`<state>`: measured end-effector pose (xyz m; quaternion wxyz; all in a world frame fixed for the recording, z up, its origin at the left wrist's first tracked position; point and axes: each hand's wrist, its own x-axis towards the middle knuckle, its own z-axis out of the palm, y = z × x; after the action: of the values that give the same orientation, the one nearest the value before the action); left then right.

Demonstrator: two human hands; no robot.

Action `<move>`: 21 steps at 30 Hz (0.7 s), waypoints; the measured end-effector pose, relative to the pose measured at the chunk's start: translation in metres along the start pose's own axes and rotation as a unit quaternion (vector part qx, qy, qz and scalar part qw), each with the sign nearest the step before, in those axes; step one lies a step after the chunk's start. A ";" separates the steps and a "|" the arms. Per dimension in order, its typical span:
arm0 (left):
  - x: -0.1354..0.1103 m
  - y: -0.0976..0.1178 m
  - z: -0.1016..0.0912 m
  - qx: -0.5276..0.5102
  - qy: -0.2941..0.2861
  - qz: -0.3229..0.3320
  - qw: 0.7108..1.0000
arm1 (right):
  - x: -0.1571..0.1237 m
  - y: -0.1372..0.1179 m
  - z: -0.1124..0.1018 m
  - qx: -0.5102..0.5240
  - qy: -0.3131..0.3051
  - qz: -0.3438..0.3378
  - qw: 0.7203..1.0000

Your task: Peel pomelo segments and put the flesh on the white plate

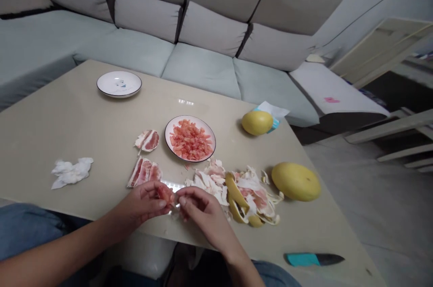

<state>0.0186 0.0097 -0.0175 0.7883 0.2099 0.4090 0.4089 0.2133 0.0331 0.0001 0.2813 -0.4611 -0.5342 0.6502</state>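
My left hand point(149, 203) is closed around a red pomelo segment point(165, 194) near the table's front edge. Close against it, my right hand point(199, 208) has thumb and forefinger pinched at the segment's edge; what lies between those fingertips is too small to make out. Just beyond sits a plate of peeled red pulp point(191, 139). Unpeeled pomelo wedges point(145, 172) with white membrane lie past my left hand, and another wedge piece point(148, 141) is farther back. A heap of peel and membrane point(241, 192) spreads to the right of my right hand.
Two whole yellow pomelos point(296, 181) stand at the right, the farther one by a blue-and-white tissue pack point(274, 113). A turquoise-handled knife point(314, 259) lies near the front right edge. Crumpled tissue point(72, 172) and a white plate point(119, 84) are leftward. Behind the table point(67, 120) stands a sofa point(203, 68).
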 end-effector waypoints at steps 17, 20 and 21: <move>0.005 -0.014 -0.006 0.072 -0.043 0.057 0.995 | -0.004 0.011 0.018 -0.143 0.067 -0.148 0.976; 0.003 -0.011 -0.004 0.085 -0.029 0.049 0.995 | -0.004 0.011 0.019 -0.135 0.079 -0.130 0.979; 0.003 -0.010 -0.004 0.090 -0.025 0.051 0.994 | -0.004 0.011 0.020 -0.130 0.081 -0.117 0.981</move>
<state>0.0211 0.0062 -0.0284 0.7543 0.3108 0.4134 0.4044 0.1988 0.0182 -0.0091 0.3357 -0.4792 -0.6401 0.4980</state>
